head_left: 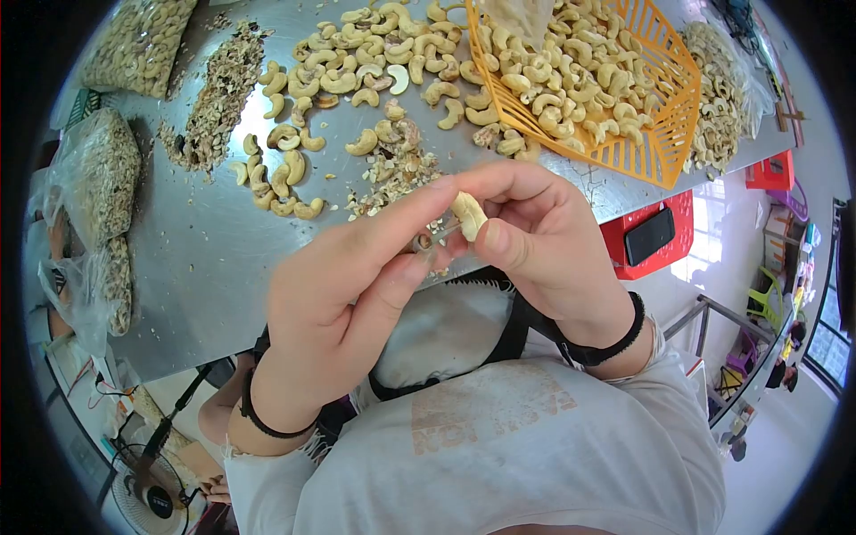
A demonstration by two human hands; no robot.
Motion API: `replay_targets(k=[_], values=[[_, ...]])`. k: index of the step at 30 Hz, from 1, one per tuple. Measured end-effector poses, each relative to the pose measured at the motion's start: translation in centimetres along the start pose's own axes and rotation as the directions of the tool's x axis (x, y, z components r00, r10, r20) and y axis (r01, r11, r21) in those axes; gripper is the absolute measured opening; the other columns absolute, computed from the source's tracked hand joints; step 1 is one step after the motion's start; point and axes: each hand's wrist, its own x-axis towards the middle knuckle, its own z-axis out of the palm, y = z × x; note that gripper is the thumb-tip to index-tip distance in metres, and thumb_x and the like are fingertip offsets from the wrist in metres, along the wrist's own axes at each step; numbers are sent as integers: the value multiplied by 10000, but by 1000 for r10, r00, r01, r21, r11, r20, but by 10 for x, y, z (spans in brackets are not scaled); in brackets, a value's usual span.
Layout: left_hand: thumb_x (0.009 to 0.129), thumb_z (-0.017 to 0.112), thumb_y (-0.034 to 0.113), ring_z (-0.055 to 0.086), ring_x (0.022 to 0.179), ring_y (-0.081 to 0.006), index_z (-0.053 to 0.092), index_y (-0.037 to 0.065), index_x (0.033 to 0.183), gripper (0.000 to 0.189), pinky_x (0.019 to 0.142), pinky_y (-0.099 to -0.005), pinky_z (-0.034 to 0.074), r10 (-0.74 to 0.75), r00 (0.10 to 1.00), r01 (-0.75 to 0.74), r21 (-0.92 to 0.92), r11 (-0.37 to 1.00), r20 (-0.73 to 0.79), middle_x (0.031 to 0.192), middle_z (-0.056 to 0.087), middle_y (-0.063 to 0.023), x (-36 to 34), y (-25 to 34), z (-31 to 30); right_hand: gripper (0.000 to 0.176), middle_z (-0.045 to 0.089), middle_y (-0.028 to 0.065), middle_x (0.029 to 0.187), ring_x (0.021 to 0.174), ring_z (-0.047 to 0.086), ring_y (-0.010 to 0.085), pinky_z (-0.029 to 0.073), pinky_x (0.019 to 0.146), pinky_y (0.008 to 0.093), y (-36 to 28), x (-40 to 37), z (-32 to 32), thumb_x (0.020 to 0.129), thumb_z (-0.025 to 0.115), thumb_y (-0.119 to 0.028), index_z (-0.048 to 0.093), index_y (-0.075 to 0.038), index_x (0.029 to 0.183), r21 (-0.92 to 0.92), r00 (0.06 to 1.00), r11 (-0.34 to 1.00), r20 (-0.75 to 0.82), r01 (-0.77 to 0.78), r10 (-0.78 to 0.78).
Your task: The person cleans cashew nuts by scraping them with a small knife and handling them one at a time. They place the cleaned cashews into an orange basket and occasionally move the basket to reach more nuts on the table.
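Observation:
My right hand (544, 232) pinches a pale cashew nut (468, 217) between thumb and fingers, close above the table's near edge. Touching it from the other side, my left hand (348, 276) is closed around a small thin tool (423, 241). Only its round brownish end and a narrow shiny length show; fingers hide the remainder. Just beyond both hands lies a heap of peeled skin flakes (392, 174). Loose cashews (281, 178) form a small group to its left, and a larger spread of cashews (374, 49) lies farther back.
An orange plastic basket (660, 152) full of cashews stands at the back right, beside a bag of cashew pieces (718, 89). Filled plastic bags (102, 169) line the metal table's left side. A phone (649, 236) rests on a red stool (673, 259) beyond the table's edge.

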Motion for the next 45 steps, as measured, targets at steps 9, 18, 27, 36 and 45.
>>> replay_targets(k=[9,18,27,36,45], values=[[791,461,3,516,745,-107,404,-23,1168,382,669,-202,398,12,996,-12,-3,1000,86,876,553,-84,0,0,0,246,569,77,858,743,552,125,450,665,231,-2,-3,3,780,566,-123,514,24,970,58,998,998,-44,-41,43],[716,539,12,552,658,-238,443,44,1156,451,584,-272,432,78,997,-76,159,984,-5,844,578,-119,1,0,6,261,573,66,838,723,548,111,454,658,226,5,-5,2,779,570,-143,517,25,973,38,997,999,-70,-9,12],[688,560,-6,553,637,-227,467,23,1129,452,557,-270,430,92,993,-83,124,989,-71,824,586,-115,-1,0,12,263,575,68,850,729,551,109,460,659,227,11,-4,1,761,593,-146,522,19,954,56,995,994,-42,90,-88],[627,566,-80,542,591,-206,514,15,1075,462,520,-253,433,319,938,-253,364,897,-133,805,587,-109,2,-3,21,238,573,67,874,781,540,99,444,696,222,12,-3,9,739,609,-82,526,15,939,42,974,979,-117,201,-195],[723,516,-44,563,655,-200,506,2,1074,354,578,-250,438,122,979,-102,123,987,-163,829,587,-113,1,2,15,240,574,67,866,787,539,106,439,710,226,10,-3,8,758,593,-112,515,18,945,43,988,989,-69,139,-136]])
